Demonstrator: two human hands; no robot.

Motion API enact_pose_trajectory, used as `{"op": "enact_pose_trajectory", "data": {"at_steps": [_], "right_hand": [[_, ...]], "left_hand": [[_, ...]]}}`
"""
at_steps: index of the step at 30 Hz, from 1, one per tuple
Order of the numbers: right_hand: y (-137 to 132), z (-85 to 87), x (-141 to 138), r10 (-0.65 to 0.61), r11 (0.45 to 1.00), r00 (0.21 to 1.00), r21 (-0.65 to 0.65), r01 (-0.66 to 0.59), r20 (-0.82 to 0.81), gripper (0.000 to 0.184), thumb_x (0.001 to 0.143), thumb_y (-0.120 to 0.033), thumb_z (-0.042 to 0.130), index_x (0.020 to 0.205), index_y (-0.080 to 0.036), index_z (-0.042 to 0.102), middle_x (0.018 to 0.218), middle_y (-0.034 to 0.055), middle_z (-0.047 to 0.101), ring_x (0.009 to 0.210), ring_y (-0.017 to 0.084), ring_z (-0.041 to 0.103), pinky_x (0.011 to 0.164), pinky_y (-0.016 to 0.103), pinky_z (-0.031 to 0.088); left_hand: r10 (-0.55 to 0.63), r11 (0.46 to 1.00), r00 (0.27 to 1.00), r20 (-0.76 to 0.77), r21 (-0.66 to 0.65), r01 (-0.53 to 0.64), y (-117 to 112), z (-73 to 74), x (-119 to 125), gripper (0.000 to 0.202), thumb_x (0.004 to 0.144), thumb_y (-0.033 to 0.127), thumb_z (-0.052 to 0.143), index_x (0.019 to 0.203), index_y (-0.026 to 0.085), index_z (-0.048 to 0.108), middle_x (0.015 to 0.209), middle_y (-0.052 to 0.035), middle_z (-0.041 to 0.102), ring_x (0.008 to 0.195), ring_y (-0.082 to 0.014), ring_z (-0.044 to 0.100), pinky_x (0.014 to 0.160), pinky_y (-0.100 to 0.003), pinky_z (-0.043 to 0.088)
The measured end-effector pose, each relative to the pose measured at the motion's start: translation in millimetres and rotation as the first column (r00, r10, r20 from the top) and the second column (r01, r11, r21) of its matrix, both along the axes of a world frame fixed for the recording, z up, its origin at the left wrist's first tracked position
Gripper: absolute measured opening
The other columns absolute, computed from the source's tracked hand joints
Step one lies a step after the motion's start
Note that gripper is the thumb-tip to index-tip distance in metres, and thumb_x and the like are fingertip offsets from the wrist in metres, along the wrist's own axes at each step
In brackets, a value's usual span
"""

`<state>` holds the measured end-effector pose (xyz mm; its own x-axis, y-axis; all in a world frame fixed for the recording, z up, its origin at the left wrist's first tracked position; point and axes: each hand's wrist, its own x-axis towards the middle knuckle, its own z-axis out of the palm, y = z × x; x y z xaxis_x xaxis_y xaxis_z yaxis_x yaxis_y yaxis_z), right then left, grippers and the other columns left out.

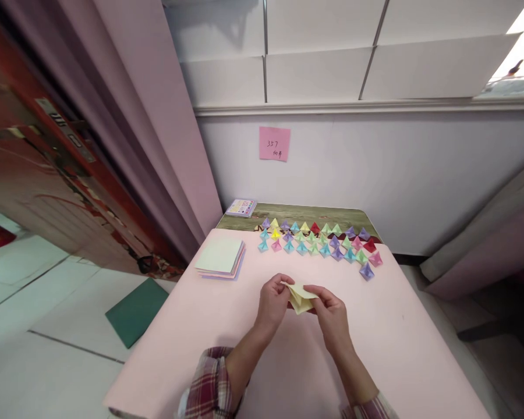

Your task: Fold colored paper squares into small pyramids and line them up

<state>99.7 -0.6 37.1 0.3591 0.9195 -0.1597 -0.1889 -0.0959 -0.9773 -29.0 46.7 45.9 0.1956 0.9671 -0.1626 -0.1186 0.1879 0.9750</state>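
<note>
A pale yellow sheet of origami paper (302,298), partly folded with an opened pocket, is held above the pink-covered table (227,326). My left hand (273,299) pinches its left corner between thumb and fingers. On the opposite side, my right hand (332,311) grips the right corner. Some fingertips are hidden behind the paper. Beyond my hands stand rows of small folded paper boats (324,250) in purple, yellow, blue, green, pink and red. One purple boat (367,272) sits apart at the front right of the rows.
A stack of coloured square paper (219,256) lies at the left, pale green on top. Behind it is a paper packet (241,208) by the wall. A pink note (275,144) is stuck on the wall. A green board (137,311) lies on the floor beside the table.
</note>
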Motion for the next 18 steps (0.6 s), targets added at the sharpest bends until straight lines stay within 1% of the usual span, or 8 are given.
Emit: {"op": "enact_pose_trajectory", "data": {"at_steps": [3, 5, 8, 11, 12, 14, 16, 18], "right_hand": [[-1, 1.4, 6, 0.046, 0.999, 0.999, 0.016, -0.046, 0.000, 0.026, 0.066, -0.027, 0.057, 0.084, -0.018, 0.073, 0.085, 0.0056, 0.072, 0.078, 0.022, 0.065, 0.070, 0.032, 0.056], [-1, -0.1, 10, 0.062, 0.998, 0.997, 0.026, -0.063, 0.039, 0.028, 0.066, -0.026, 0.054, 0.084, -0.018, 0.073, 0.083, 0.0053, 0.072, 0.076, 0.021, 0.065, 0.069, 0.031, 0.054], [-2, -5.3, 12, 0.050, 0.998, 0.981, 0.024, -0.055, 0.186, 0.032, 0.065, -0.023, 0.049, 0.084, -0.017, 0.073, 0.072, 0.0032, 0.069, 0.064, 0.018, 0.060, 0.058, 0.027, 0.049], [-3, -10.2, 11, 0.028, 0.999, 0.935, 0.021, -0.038, 0.354, 0.034, 0.065, -0.021, 0.047, 0.086, -0.018, 0.073, 0.064, 0.0004, 0.065, 0.051, 0.014, 0.048, 0.049, 0.024, 0.041], [-4, -11.0, 10, 0.029, 0.999, 0.922, 0.028, -0.043, 0.387, 0.034, 0.065, -0.020, 0.047, 0.086, -0.018, 0.074, 0.065, 0.0005, 0.065, 0.049, 0.013, 0.046, 0.048, 0.024, 0.040], [-5, -10.8, 8, 0.039, 0.996, 0.909, 0.060, -0.070, 0.416, 0.033, 0.067, -0.020, 0.048, 0.088, -0.018, 0.073, 0.076, 0.0021, 0.067, 0.051, 0.012, 0.045, 0.050, 0.024, 0.041], [-7, -7.9, 7, 0.073, 0.987, 0.914, 0.105, -0.125, 0.399, 0.032, 0.069, -0.020, 0.050, 0.091, -0.019, 0.073, 0.089, 0.0039, 0.068, 0.055, 0.013, 0.049, 0.055, 0.025, 0.044], [-9, -2.7, 6, 0.141, 0.968, 0.930, 0.151, -0.201, 0.339, 0.032, 0.072, -0.023, 0.054, 0.099, -0.019, 0.071, 0.100, 0.0056, 0.066, 0.062, 0.013, 0.053, 0.062, 0.026, 0.048]], "left_hand": [[-0.026, 0.995, 0.993, 0.111, -0.095, 0.037, 1, 4.5, -2, 0.012, 0.067, 0.018, 0.059, 0.079, 0.016, 0.059, 0.062, 0.0015, 0.061, 0.052, -0.0118, 0.057, 0.050, -0.023, 0.048], [-0.041, 0.991, 0.988, 0.147, -0.124, 0.059, 1, 7.2, -4, 0.012, 0.064, 0.016, 0.062, 0.076, 0.015, 0.059, 0.066, 0.0005, 0.062, 0.055, -0.0112, 0.058, 0.051, -0.022, 0.047], [-0.055, 0.993, 0.989, 0.139, -0.092, 0.068, 0, 7.6, -4, 0.012, 0.065, 0.015, 0.061, 0.076, 0.015, 0.059, 0.067, 0.0007, 0.062, 0.057, -0.0106, 0.058, 0.052, -0.021, 0.047], [-0.074, 0.997, 0.992, 0.105, -0.022, 0.077, 0, 3.7, -4, 0.014, 0.066, 0.014, 0.059, 0.080, 0.016, 0.058, 0.068, 0.0008, 0.063, 0.056, -0.0101, 0.057, 0.052, -0.020, 0.046], [-0.081, 0.997, 0.992, 0.096, 0.001, 0.081, -1, 1.8, -4, 0.016, 0.066, 0.014, 0.058, 0.082, 0.016, 0.057, 0.069, 0.0007, 0.063, 0.056, -0.0100, 0.057, 0.051, -0.020, 0.046], [-0.077, 0.996, 0.994, 0.075, 0.050, 0.073, -2, -2.3, -4, 0.018, 0.066, 0.013, 0.057, 0.084, 0.016, 0.057, 0.070, 0.0010, 0.063, 0.056, -0.0097, 0.056, 0.050, -0.019, 0.045], [-0.054, 0.995, 0.997, 0.055, 0.092, 0.049, -2, -6.5, -4, 0.018, 0.066, 0.013, 0.056, 0.084, 0.017, 0.057, 0.067, 0.0024, 0.060, 0.053, -0.0092, 0.055, 0.048, -0.019, 0.043], [-0.028, 0.993, 0.999, 0.027, 0.119, 0.025, -3, -9.8, -4, 0.017, 0.067, 0.014, 0.054, 0.083, 0.017, 0.058, 0.062, 0.0044, 0.056, 0.047, -0.0080, 0.051, 0.043, -0.018, 0.040]]}}
